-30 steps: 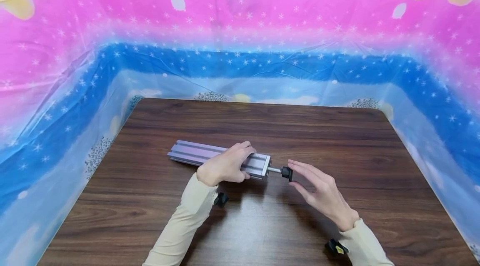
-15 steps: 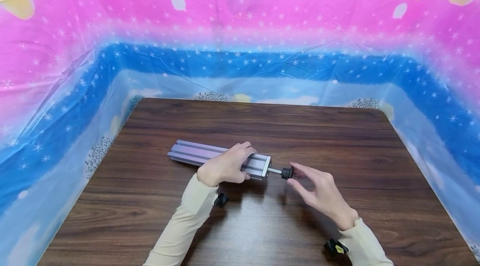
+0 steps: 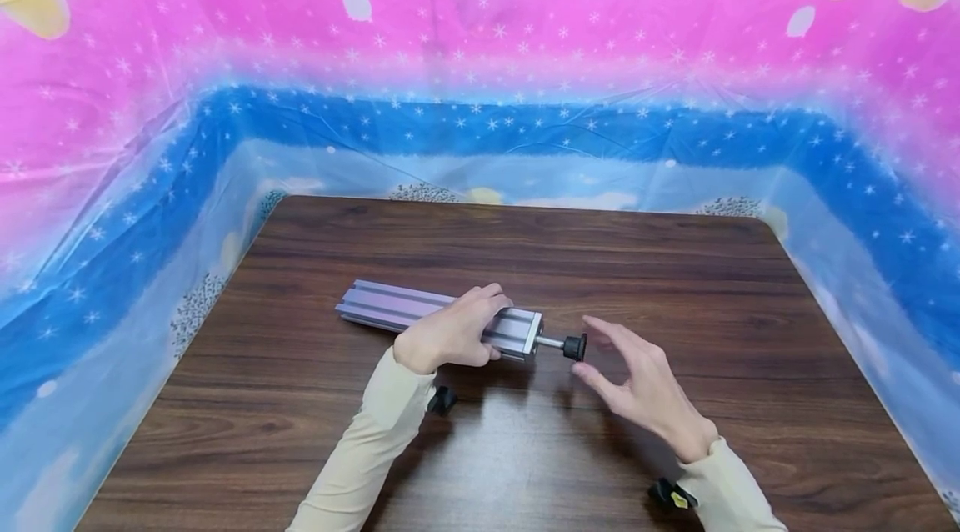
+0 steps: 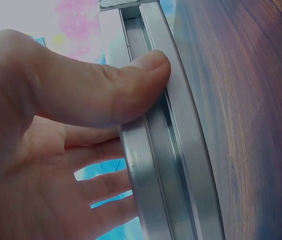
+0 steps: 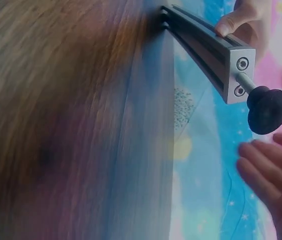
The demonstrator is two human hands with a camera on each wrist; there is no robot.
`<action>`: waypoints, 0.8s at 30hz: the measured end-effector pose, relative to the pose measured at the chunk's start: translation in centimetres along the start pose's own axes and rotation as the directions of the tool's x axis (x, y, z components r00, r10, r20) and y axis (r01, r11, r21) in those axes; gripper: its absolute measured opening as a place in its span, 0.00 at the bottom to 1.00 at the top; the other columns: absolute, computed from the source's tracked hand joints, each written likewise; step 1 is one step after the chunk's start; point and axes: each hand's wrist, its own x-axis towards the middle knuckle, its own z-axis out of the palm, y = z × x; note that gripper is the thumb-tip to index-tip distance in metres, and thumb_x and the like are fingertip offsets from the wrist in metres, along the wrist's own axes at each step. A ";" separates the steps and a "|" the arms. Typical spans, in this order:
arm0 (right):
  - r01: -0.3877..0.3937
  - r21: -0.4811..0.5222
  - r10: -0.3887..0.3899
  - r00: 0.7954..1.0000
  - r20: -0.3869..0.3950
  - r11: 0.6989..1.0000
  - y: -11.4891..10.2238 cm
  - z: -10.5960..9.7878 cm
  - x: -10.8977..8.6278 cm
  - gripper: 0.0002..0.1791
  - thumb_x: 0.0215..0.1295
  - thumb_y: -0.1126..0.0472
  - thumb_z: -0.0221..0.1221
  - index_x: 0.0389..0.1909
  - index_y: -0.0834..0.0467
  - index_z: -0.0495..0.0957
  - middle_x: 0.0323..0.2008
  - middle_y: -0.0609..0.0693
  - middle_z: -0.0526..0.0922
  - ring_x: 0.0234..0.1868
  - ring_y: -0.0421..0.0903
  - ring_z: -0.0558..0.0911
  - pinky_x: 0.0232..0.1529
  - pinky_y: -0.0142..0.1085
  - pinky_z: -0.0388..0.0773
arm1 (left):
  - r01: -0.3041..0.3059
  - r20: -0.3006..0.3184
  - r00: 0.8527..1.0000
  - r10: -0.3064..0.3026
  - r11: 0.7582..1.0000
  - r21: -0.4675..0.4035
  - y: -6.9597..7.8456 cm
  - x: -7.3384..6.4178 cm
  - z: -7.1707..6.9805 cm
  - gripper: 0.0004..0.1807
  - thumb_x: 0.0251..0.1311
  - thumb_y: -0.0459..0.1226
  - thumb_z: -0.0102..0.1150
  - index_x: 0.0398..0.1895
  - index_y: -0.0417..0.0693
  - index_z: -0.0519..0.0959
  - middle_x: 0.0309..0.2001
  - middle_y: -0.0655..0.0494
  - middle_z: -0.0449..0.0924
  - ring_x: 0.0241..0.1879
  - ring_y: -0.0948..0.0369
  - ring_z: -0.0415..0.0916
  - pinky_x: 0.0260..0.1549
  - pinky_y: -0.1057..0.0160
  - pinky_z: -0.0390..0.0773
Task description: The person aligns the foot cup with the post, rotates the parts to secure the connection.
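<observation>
A silver aluminium profile [image 3: 397, 303] with long slots lies across the table, its right end toward my right hand. My left hand [image 3: 453, 332] grips it near that end, the thumb [image 4: 145, 85] over the slotted near side and the fingers reaching along the far side. An end plate [image 5: 234, 76] with two socket screws closes the right end. From it a metal rod [image 3: 550, 340] sticks out, tipped by a black round knob [image 3: 574, 347]. My right hand [image 3: 648, 386] stands just right of the knob, thumb and fingers spread apart and holding nothing.
The dark wood-grain table [image 3: 525, 257] extends around the profile. Behind it and along both sides hangs a pink and blue patterned cloth [image 3: 525, 127]. Black wrist devices [image 3: 442, 400] sit at both sleeves.
My right thumb and fingers, earlier right at the knob, have come off it and spread wider. My left hand and the profile stay where they were.
</observation>
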 end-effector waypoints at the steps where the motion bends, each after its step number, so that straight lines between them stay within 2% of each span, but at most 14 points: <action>1: 0.032 -0.002 -0.032 0.999 -0.005 0.999 0.0 0.0 0.0 0.34 0.56 0.59 0.73 0.65 0.59 0.76 0.56 0.52 0.84 0.52 0.45 0.85 0.58 0.24 0.74 | -0.005 -0.002 1.000 0.005 1.000 0.001 0.0 0.0 0.0 0.28 0.47 0.32 0.74 0.55 0.38 0.77 0.42 0.53 0.71 0.43 0.56 0.68 0.47 0.58 0.72; 3: 0.107 0.009 -0.107 0.994 -0.015 0.994 0.1 -0.1 0.1 0.37 0.55 0.58 0.74 0.67 0.59 0.74 0.61 0.55 0.80 0.58 0.49 0.82 0.64 0.24 0.69 | -0.011 -0.007 1.000 0.011 1.000 0.005 0.0 0.1 -0.1 0.28 0.47 0.32 0.74 0.55 0.38 0.77 0.42 0.52 0.71 0.43 0.56 0.68 0.47 0.58 0.72; 5: 0.173 0.020 -0.172 0.985 -0.026 0.985 0.2 0.0 0.2 0.34 0.60 0.56 0.71 0.66 0.59 0.75 0.62 0.57 0.79 0.60 0.51 0.80 0.67 0.25 0.66 | -0.012 -0.007 1.000 0.012 1.000 0.007 0.0 0.1 -0.1 0.28 0.47 0.32 0.74 0.55 0.38 0.77 0.42 0.52 0.71 0.43 0.56 0.68 0.47 0.59 0.72; 8: 0.243 0.015 -0.241 0.968 -0.065 0.970 0.2 0.1 0.4 0.25 0.69 0.54 0.64 0.62 0.61 0.78 0.59 0.59 0.81 0.57 0.51 0.82 0.66 0.24 0.67 | -0.012 -0.007 1.000 0.012 1.000 0.007 0.0 0.2 0.0 0.28 0.47 0.32 0.74 0.55 0.38 0.77 0.42 0.53 0.71 0.43 0.56 0.68 0.47 0.59 0.72; 11: 0.276 0.005 -0.274 0.957 -0.097 0.961 0.3 0.3 0.4 0.22 0.73 0.52 0.59 0.59 0.64 0.80 0.55 0.60 0.83 0.54 0.52 0.83 0.64 0.24 0.69 | -0.010 -0.007 1.000 0.010 1.000 0.004 -0.1 0.2 0.0 0.29 0.47 0.32 0.74 0.55 0.38 0.77 0.42 0.53 0.71 0.43 0.56 0.68 0.47 0.59 0.72; 15: 0.275 0.006 -0.272 0.955 -0.121 0.962 0.3 0.5 0.4 0.24 0.72 0.50 0.59 0.58 0.64 0.80 0.51 0.58 0.85 0.50 0.52 0.85 0.63 0.24 0.71 | -0.007 -0.007 1.000 0.007 1.000 0.002 -0.1 0.1 0.0 0.29 0.47 0.32 0.74 0.55 0.38 0.77 0.42 0.52 0.72 0.43 0.56 0.68 0.46 0.59 0.72; 24: 0.178 0.026 -0.174 0.978 -0.118 0.984 0.4 0.3 0.1 0.24 0.65 0.53 0.67 0.57 0.62 0.81 0.46 0.51 0.89 0.43 0.48 0.89 0.51 0.27 0.79 | -0.015 -0.010 1.000 0.015 1.000 0.004 0.0 0.0 0.0 0.28 0.46 0.31 0.74 0.55 0.38 0.78 0.41 0.52 0.72 0.42 0.57 0.68 0.46 0.59 0.72</action>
